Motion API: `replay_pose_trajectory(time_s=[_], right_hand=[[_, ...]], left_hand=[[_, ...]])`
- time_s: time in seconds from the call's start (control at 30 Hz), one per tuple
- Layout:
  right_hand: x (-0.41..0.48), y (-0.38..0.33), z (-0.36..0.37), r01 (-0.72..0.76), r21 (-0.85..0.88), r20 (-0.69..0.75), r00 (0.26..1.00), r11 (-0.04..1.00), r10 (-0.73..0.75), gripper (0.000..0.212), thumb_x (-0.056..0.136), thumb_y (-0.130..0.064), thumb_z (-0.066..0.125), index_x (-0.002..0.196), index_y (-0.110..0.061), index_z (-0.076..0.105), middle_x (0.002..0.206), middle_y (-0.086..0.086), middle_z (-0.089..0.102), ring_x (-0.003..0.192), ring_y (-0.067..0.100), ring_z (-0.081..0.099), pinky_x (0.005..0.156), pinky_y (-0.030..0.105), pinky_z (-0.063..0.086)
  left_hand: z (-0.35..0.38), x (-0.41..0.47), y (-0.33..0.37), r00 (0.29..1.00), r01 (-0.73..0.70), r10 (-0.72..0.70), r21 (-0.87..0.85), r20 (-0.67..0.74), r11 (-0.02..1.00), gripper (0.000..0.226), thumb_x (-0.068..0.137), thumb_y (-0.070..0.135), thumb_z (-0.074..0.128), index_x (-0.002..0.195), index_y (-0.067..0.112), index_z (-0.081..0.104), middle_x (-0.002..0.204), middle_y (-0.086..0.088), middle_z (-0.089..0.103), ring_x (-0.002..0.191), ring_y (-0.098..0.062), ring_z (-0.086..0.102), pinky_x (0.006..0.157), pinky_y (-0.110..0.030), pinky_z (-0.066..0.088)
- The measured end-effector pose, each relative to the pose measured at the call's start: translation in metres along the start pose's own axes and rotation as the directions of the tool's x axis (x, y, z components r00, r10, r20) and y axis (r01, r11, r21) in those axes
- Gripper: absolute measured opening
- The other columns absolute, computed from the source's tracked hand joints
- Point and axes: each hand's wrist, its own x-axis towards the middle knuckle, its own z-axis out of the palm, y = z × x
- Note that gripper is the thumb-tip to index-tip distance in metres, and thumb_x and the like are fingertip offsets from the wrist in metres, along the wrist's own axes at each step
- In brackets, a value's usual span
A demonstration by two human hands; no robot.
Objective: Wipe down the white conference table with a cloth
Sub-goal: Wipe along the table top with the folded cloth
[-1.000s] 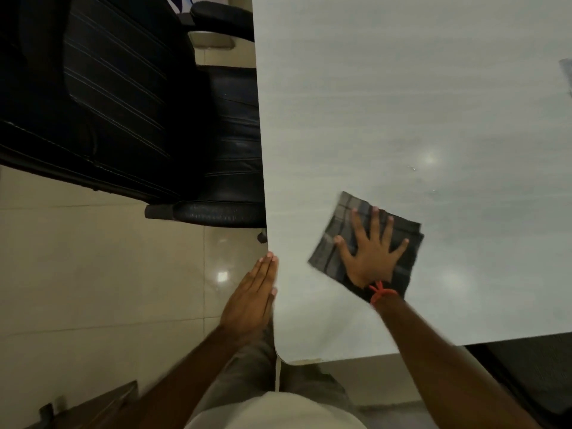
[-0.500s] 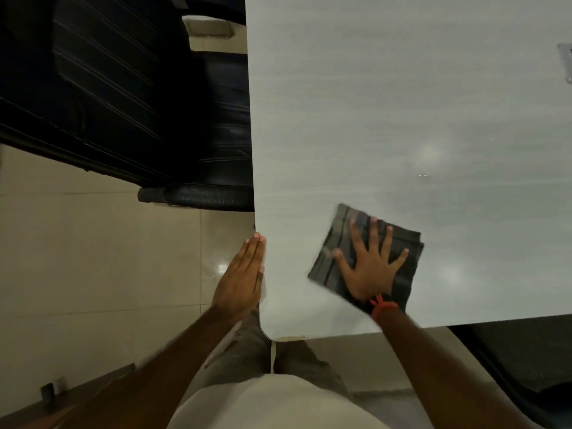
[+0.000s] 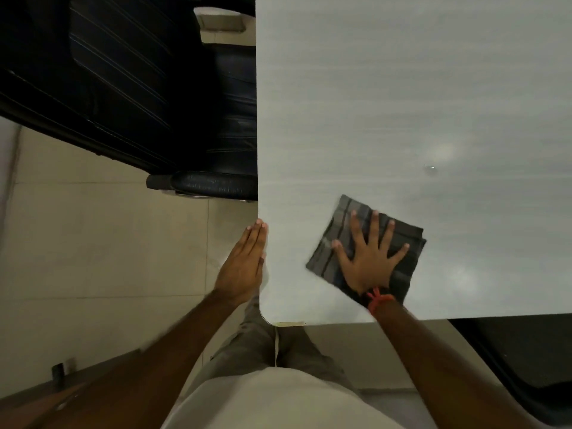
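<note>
The folded dark checked cloth (image 3: pixel 325 260) is lying flat on the white table (image 3: pixel 402 103), near the corner closest to the person. The right hand (image 3: pixel 370 261) is pressing down on it with all 5 fingers spread straight, and nothing is curling round the fabric. Cloth is showing past the fingertips, past the thumb and on the little-finger side, and its rear corner is lying under the wrist, where a red thread (image 3: pixel 379 300) is tied.

Since the palm is only pressing and not gripping, the likeliest slip is the hand sliding over the cloth, or the folded layers shearing apart and bunching, if the push is outrunning the downward pressure. The table's near edge is running just behind the wrist, so a stroke pulled back toward the body is risking dragging the cloth off onto the floor (image 3: pixel 93 243). A small speck or droplet (image 3: pixel 431 169) is sitting well beyond the fingertips on the little-finger side. Short strokes are likely missing it.

The left hand (image 3: pixel 244 264) is lying open, fingers straight and together, edge-on against the table's side, well off to the right hand's thumb side. Leaning hard there is risking it slipping off. A black chair (image 3: pixel 123 72) is standing beyond its fingertips.
</note>
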Motion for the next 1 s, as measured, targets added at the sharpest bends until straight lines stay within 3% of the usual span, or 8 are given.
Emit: replay_pose_trajectory(time_s=[0.07,0.2,0.27,0.5,0.63,0.7,0.9,1.0], right_hand=[[0.002,-0.031,0.0,-0.077,0.027,0.008,0.997,0.997,0.077,0.079,0.09,-0.08,0.011,0.158,-0.044,-0.009,0.169,0.006,-0.009,0.153,0.042,-0.012,0.108,0.082,0.002],[-0.058,-0.047,0.021,0.355,-0.079,0.134,0.93,0.931,-0.343,0.079,0.09,-0.081,0.016,0.158,-0.045,-0.002,0.17,0.003,-0.008,0.154,0.041,-0.008,0.109,0.08,-0.007],[-0.056,-0.016,0.014,0.408,-0.066,0.133,0.908,0.911,-0.397,0.079,0.089,-0.082,0.019,0.158,-0.048,0.001,0.17,-0.001,-0.007,0.155,0.037,-0.006,0.11,0.079,-0.004],[0.05,-0.035,-0.014,-0.175,0.073,-0.061,0.982,0.982,0.18,0.08,0.088,-0.082,0.006,0.158,-0.045,-0.002,0.17,0.004,-0.004,0.154,0.042,-0.007,0.107,0.083,0.004],[0.016,-0.072,0.0,0.336,-0.088,0.088,0.94,0.938,-0.329,0.079,0.09,-0.081,0.012,0.158,-0.046,-0.005,0.169,0.002,-0.013,0.153,0.04,-0.011,0.108,0.079,-0.013],[0.018,-0.042,-0.004,0.438,-0.086,0.1,0.897,0.895,-0.43,0.078,0.089,-0.081,0.016,0.157,-0.049,-0.003,0.169,-0.003,-0.011,0.155,0.035,-0.01,0.111,0.078,-0.006],[0.106,-0.019,-0.035,-0.113,0.078,-0.079,0.99,0.991,0.119,0.074,0.09,-0.076,0.012,0.158,-0.047,0.005,0.17,0.002,0.0,0.155,0.039,-0.005,0.108,0.081,0.004],[0.096,-0.079,-0.023,0.043,0.018,-0.065,0.997,0.999,-0.042,0.069,0.095,-0.067,0.021,0.159,-0.042,0.013,0.17,0.006,0.004,0.154,0.043,-0.001,0.108,0.083,0.0]], left_hand=[[0.002,0.0,0.0,1.0,0.014,-0.014,-0.033,0.013,0.999,0.055,0.106,0.029,0.013,0.157,0.013,-0.002,0.166,-0.002,-0.003,0.154,-0.012,-0.005,0.124,-0.022,-0.004],[0.003,0.001,-0.001,0.999,0.021,-0.021,-0.024,0.028,0.999,0.058,0.107,0.021,0.023,0.156,0.015,-0.007,0.166,-0.001,-0.009,0.154,-0.012,-0.009,0.125,-0.029,-0.002],[0.002,0.001,-0.002,1.0,0.006,-0.006,-0.005,0.027,1.0,0.057,0.105,0.026,0.014,0.155,0.014,-0.007,0.166,-0.002,-0.008,0.154,-0.013,-0.009,0.124,-0.029,-0.003],[0.005,0.001,0.0,0.999,0.026,-0.024,-0.077,0.026,0.997,0.057,0.102,0.029,0.009,0.155,0.014,-0.005,0.166,-0.003,-0.005,0.155,-0.015,-0.003,0.124,-0.027,0.0],[0.007,0.002,-0.002,1.0,0.026,-0.025,-0.082,0.016,0.996,0.056,0.106,0.025,0.018,0.157,0.014,-0.002,0.167,-0.002,-0.003,0.155,-0.013,-0.003,0.124,-0.028,0.003],[0.006,0.001,-0.004,1.0,0.013,-0.012,-0.077,0.015,0.997,0.059,0.107,0.018,0.028,0.157,0.015,-0.003,0.167,-0.003,-0.004,0.155,-0.014,-0.003,0.124,-0.029,0.002],[0.005,0.001,-0.006,1.0,0.011,-0.01,-0.065,0.017,0.998,0.063,0.106,0.014,0.031,0.155,0.016,-0.009,0.167,-0.002,-0.007,0.154,-0.013,-0.005,0.123,-0.025,-0.003],[0.006,0.0,-0.005,1.0,0.004,-0.003,-0.084,0.014,0.996,0.062,0.107,0.015,0.029,0.155,0.017,-0.008,0.166,0.0,-0.009,0.154,-0.011,-0.007,0.121,-0.021,-0.008]])
